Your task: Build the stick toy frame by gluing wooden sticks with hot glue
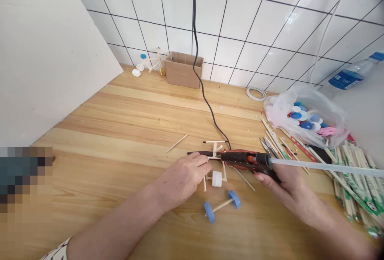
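My right hand (289, 184) is closed round the grip of a black hot glue gun (246, 159), from whose rear a long clear glue stick (318, 165) sticks out. Its nozzle meets a small frame of wooden sticks (215, 150). Pinched fingers of my left hand (186, 174) hold that frame from the left; the fingertips are partly hidden. A white bottle cap (217, 179) is on the frame's near side. Closer to me lies a stick axle (222, 205) with a blue cap (209, 212) at one end and another blue cap (234, 199) at the other.
Behind stand a cardboard box (183, 70) and a stick-and-cap model (151, 63). A black cord (207, 100) runs down to the work. Rightward are a tape roll (256, 93), a bag of bottle caps (303, 116), scissors (267, 148), wrapped chopsticks (357, 180) and a bottle (348, 78). A loose stick (177, 143) lies leftward.
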Tool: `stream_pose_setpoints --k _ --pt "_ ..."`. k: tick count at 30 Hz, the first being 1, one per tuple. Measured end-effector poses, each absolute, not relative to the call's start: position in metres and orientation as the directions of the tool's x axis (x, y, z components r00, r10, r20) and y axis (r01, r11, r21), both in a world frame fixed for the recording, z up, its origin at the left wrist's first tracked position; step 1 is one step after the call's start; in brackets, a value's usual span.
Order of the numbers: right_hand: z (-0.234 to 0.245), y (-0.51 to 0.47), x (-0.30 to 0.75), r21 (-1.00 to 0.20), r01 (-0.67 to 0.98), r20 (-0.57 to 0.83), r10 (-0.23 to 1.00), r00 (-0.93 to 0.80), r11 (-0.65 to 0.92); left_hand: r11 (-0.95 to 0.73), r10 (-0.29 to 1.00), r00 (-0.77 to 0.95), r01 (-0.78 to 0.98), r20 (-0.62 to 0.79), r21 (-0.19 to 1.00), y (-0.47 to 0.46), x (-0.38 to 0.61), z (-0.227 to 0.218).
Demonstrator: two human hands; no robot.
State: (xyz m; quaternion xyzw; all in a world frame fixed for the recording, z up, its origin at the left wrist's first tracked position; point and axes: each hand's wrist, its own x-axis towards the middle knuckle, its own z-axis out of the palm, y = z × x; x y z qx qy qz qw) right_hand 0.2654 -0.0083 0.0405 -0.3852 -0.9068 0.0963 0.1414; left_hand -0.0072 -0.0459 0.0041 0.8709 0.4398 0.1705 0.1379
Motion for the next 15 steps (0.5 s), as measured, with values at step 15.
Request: stream_pose_setpoints --k 15 --pt "0.0404 -0.0086 0.2641 -0.304 0.67 0.193 0.732 -0.653 0.677 -0.577 0.812 0.554 0.716 0.182 0.394 -0.0458 -0.008 0.0013"
